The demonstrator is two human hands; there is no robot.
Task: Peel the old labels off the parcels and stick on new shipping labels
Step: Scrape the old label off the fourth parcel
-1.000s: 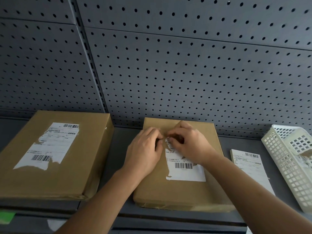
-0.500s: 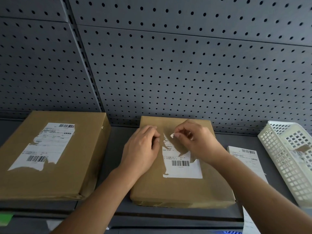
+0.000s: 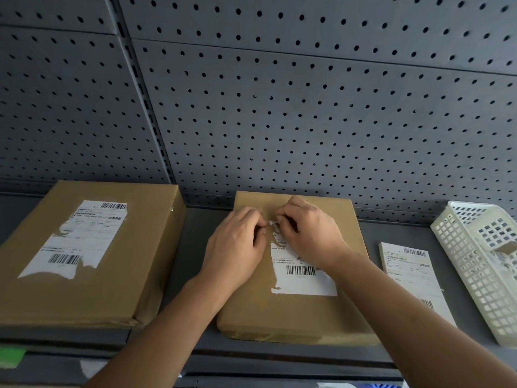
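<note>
Dark grey pegboard (image 3: 307, 107) backs a dark shelf (image 3: 197, 233) carrying two brown parcels. The larger parcel (image 3: 134, 275) lies at the left, and the smaller parcel (image 3: 279, 315) lies in the middle, well apart from it.

One white lattice basket (image 3: 475, 275) stands tilted at the far right with paper scraps inside. One pile of fresh shipping labels (image 3: 411, 278) lies flat between the basket and the smaller parcel.

Each parcel bears one torn white label. The left label (image 3: 81, 242) has two barcodes, and the old label (image 3: 305, 281) on the smaller parcel has one. Their small print is too fine to read.

Two hands meet at the ragged far edge of the old label. The right hand (image 3: 310, 233) pinches a torn strip there. The left hand (image 3: 237, 247) has its fingers curled beside it, and I cannot tell whether it grips paper.

A green scrap (image 3: 11, 357) sits at the near left.
</note>
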